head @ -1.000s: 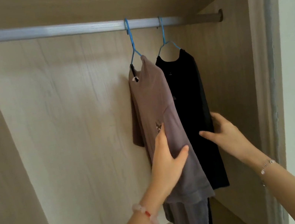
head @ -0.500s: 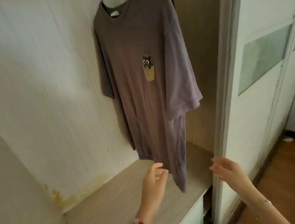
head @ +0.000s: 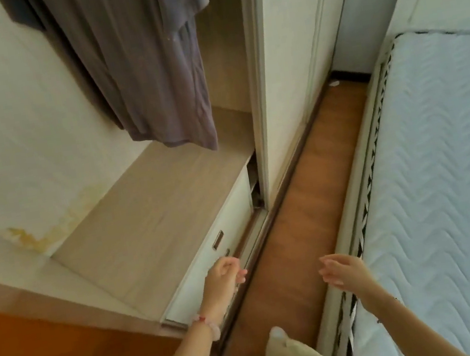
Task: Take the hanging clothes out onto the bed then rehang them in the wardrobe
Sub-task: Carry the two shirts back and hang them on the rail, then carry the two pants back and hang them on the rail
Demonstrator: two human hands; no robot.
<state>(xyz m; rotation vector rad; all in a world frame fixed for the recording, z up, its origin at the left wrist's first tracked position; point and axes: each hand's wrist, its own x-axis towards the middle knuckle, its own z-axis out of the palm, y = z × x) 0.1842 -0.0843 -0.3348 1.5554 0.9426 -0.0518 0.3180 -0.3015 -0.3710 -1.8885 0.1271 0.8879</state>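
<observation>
While both hands hang empty, left hand [head: 225, 279] loosely curled, right hand [head: 341, 271] spread, the grey shirt [head: 142, 59] hangs inside the wardrobe [head: 152, 210]; a careless tug risks slipping it off its unseen hanger.

grey-brown shirt [head: 144, 68], white wavy-quilted mattress [head: 444, 174]

Bed [head: 444, 174] & wardrobe shelf [head: 148, 223]: bare.

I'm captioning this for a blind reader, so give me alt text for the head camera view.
Two empty hands, left and right, reach out low over a wooden floor between an open wardrobe and a mattress. A grey-brown shirt hangs inside the wardrobe.
</observation>
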